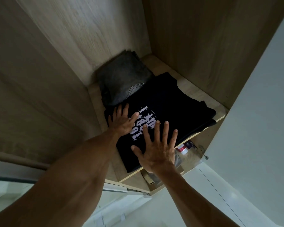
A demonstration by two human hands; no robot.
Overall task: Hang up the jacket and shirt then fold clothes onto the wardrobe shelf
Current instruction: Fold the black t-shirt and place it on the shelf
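A folded black T-shirt with pale printed lettering [167, 102] lies flat on the wooden wardrobe shelf [195, 94]. Behind it, toward the back corner, rests a folded pair of dark grey jeans [121, 79]. My left hand [122, 121] lies palm down on the shirt's left part, fingers spread, beside the print. My right hand [157, 148] is flat on the shirt's near edge, fingers apart. Neither hand grips the cloth. The jacket and hangers are out of view.
Wooden wardrobe walls [203, 38] close in the shelf at the back, left and right. Under the shelf sit a red-and-white container [182, 149] and a beige strap [147, 177]. A white door panel [261, 112] stands at the right.
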